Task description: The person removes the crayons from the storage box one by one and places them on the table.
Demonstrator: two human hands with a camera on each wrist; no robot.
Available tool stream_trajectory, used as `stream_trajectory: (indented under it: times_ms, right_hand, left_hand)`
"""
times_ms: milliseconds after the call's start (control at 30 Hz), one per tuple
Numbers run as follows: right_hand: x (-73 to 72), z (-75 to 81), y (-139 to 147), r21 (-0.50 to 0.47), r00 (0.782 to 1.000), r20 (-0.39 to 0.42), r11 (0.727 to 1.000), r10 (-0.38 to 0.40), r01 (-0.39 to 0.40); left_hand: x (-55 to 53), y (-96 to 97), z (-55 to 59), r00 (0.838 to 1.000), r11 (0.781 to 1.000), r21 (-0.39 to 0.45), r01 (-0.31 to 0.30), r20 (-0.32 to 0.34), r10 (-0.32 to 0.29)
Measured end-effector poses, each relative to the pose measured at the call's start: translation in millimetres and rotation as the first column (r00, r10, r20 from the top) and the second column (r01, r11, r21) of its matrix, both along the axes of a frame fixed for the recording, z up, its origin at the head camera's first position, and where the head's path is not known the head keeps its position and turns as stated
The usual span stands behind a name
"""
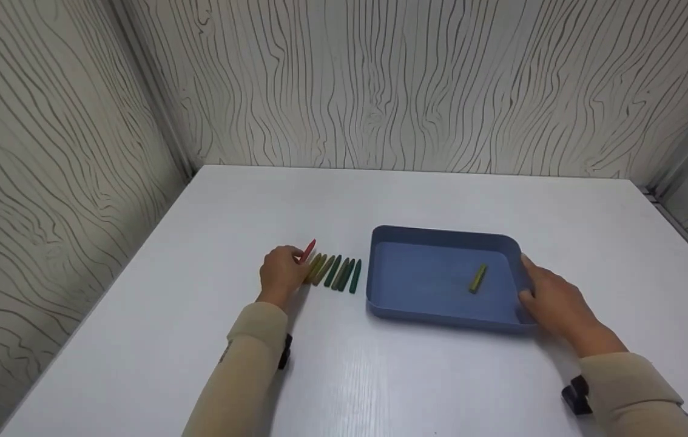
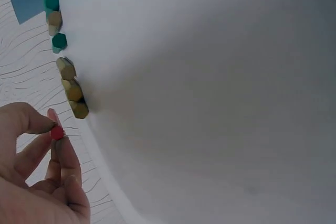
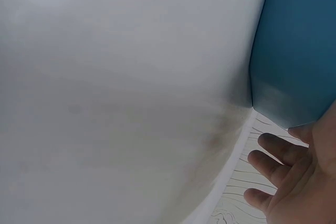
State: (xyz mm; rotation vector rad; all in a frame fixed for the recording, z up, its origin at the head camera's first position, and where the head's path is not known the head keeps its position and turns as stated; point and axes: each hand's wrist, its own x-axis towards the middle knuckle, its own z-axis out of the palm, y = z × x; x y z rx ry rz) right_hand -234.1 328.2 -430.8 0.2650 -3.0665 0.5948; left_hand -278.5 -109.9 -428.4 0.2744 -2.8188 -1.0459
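My left hand (image 1: 281,272) pinches a red crayon (image 1: 307,250) between thumb and fingertips, its tip pointing up and away; its round red end (image 2: 57,132) faces the camera in the left wrist view. Just right of this hand, several yellowish, olive and green crayons (image 1: 337,273) lie side by side in a row on the table. A shallow blue tray (image 1: 423,273) stands to the right of the row, with one olive-yellow crayon (image 1: 478,278) lying inside. My right hand (image 1: 556,300) holds the tray's right side at the rim, while its other fingers (image 3: 268,167) spread loosely outside.
The white table (image 1: 344,376) reaches back to a panel (image 1: 380,85) with a wood-grain line pattern. A similar panel (image 1: 47,152) rises along the left side. Dark straps with small devices (image 1: 577,396) sit at both wrists.
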Motion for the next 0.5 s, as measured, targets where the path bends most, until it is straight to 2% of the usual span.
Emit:
stream_trajectory:
  times_ms: [333, 500]
  right_hand:
    - [-1.9, -0.2, -0.1, 0.006, 1.000, 0.003, 1.000, -0.001, 0.001]
    - [-2.4, -1.2, 0.5, 0.003, 1.000, -0.002, 1.000, 0.004, -0.004]
  left_hand:
    - [5.7, -3.5, 0.5, 0.995, 1.000, -0.007, -0.029, 0.095, 0.029]
    - [8.2, -5.0, 0.5, 0.993, 0.999, -0.029, -0.023, 0.116, 0.027]
